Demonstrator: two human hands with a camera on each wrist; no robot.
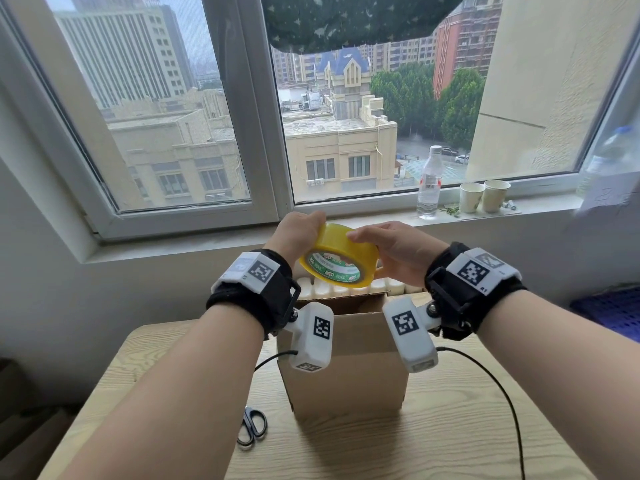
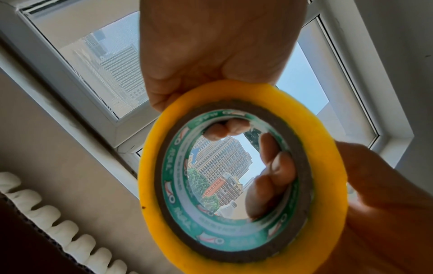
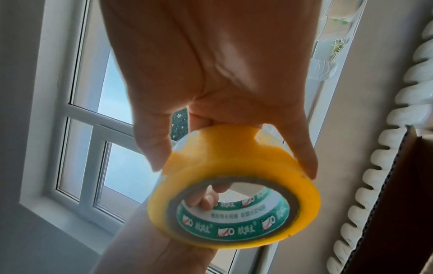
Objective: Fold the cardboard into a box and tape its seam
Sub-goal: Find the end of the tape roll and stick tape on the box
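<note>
Left hand (image 1: 298, 233) and right hand (image 1: 398, 252) both gripping the yellow tape roll (image 1: 341, 256), fingers curling over its rim and into the core, holding it up in the air above the cardboard box (image 1: 346, 372). Box standing upright on the wooden table (image 1: 450, 438), top open. Scissors (image 1: 252, 427) lying beside it.

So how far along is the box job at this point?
Folding looks done: the cardboard box stands upright on the table. In hand: both hands, left hand and right hand, hold the yellow tape roll above it. Left: no tape visible on the box.
</note>
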